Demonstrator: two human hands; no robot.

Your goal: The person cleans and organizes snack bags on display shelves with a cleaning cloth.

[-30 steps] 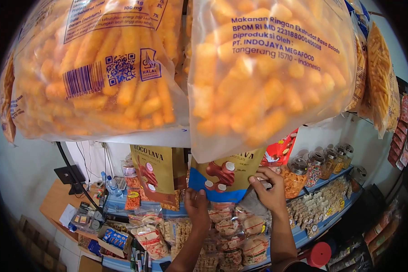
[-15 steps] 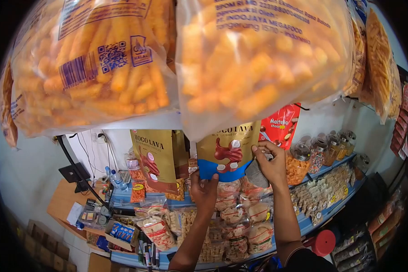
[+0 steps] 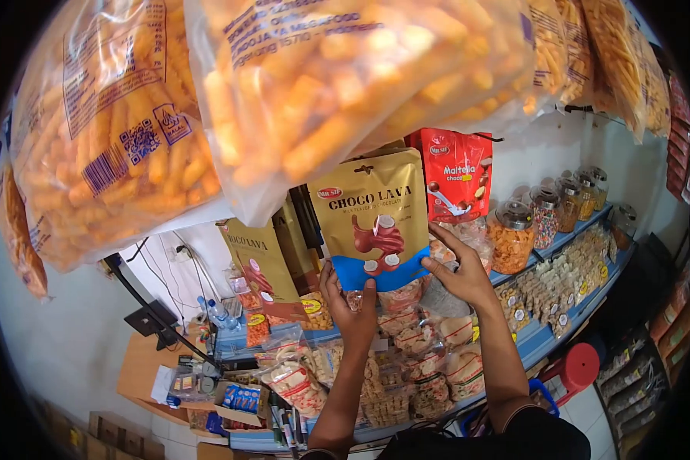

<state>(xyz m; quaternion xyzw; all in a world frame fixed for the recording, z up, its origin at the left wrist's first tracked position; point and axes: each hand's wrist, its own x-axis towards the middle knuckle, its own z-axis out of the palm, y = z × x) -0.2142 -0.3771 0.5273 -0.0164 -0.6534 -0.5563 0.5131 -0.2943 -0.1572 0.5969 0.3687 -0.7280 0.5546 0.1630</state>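
Note:
Both hands are on a gold and blue Choco Lava pouch (image 3: pixel 379 222), upright in front of me. My left hand (image 3: pixel 351 307) holds its lower left corner, thumb on the front. My right hand (image 3: pixel 460 268) grips the lower right edge, with the thumb on the front and the other fingers partly behind. Just behind to the right is a red Maltella pouch (image 3: pixel 458 175). Another gold Choco Lava pouch (image 3: pixel 262 264) hangs to the left, tilted.
Big bags of orange snacks (image 3: pixel 123 130) hang overhead, very close. Below, a blue shelf (image 3: pixel 533 349) bears bagged snacks and lidded jars (image 3: pixel 511 238). A red stool (image 3: pixel 576 368) stands lower right, a wooden desk (image 3: pixel 134 368) at left.
The view has shifted, showing more of the pouch's top and the red pouch. My right hand has moved lower on the pouch's edge, and its fingers have spread more.

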